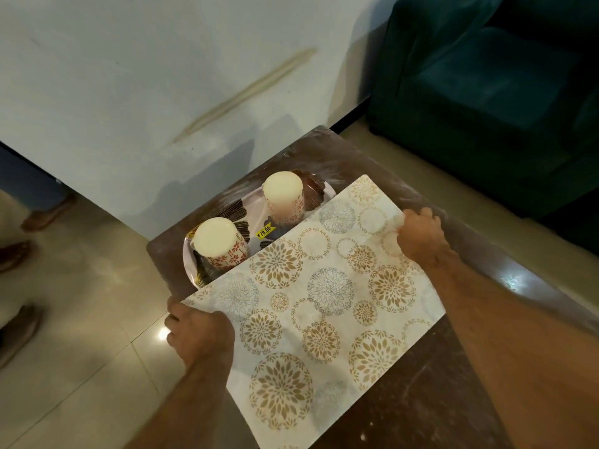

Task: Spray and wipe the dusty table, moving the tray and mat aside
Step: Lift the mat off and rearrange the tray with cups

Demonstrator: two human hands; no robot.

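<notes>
A white mat [317, 306] printed with gold and grey flower circles lies across the dusty brown table [431, 396]. My left hand [197, 335] grips its near-left corner at the table's left edge. My right hand [418, 234] grips its far-right edge, fingers curled over it. Behind the mat an oval tray [256, 202] with a dark leaf pattern and a yellow price sticker carries two upside-down patterned cups [220, 241] [285, 196]. The mat's far edge covers part of the tray.
A pale wall [162, 92] stands right behind the table. A dark green sofa [492, 82] fills the upper right. Beige floor tiles [81, 319] lie to the left, where another person's sandalled feet [19, 254] stand.
</notes>
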